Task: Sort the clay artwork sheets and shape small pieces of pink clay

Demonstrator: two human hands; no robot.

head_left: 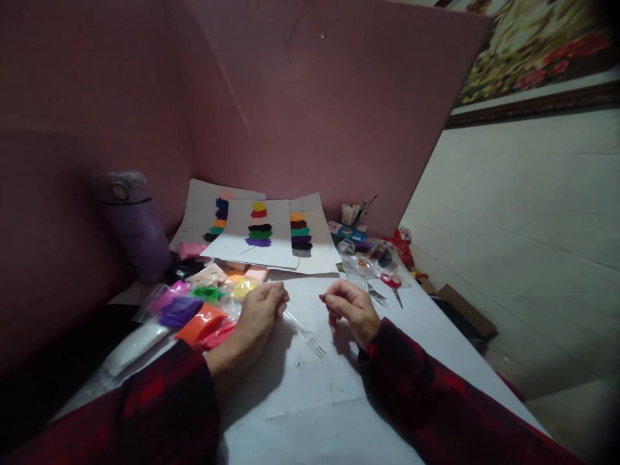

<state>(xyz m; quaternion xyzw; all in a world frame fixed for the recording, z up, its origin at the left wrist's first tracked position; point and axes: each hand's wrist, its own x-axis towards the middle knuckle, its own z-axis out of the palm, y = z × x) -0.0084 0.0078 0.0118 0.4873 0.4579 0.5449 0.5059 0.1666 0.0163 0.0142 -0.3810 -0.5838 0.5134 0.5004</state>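
Observation:
My left hand (259, 316) is above the white paper on the table, its fingers pinched together; a small red bit shows at the fingertips, too small to name. To its right, my right hand (352, 310) pinches a tiny dark red piece (322, 298) between thumb and fingertips. The two hands are apart. Between them a clear plastic fork (307, 336) lies on the paper, tines toward me, its handle end partly hidden by my left hand. Bags of coloured clay (201, 323) in orange, purple, green and other colours lie beside my left hand.
A purple bottle (138, 226) stands at the back left. Sheets with colour swatches (271, 258) lean at the back. Red-handled scissors (391, 282), plastic bags and a blue box (346, 231) lie to the right. A cardboard box (465, 310) is beyond the table's right edge.

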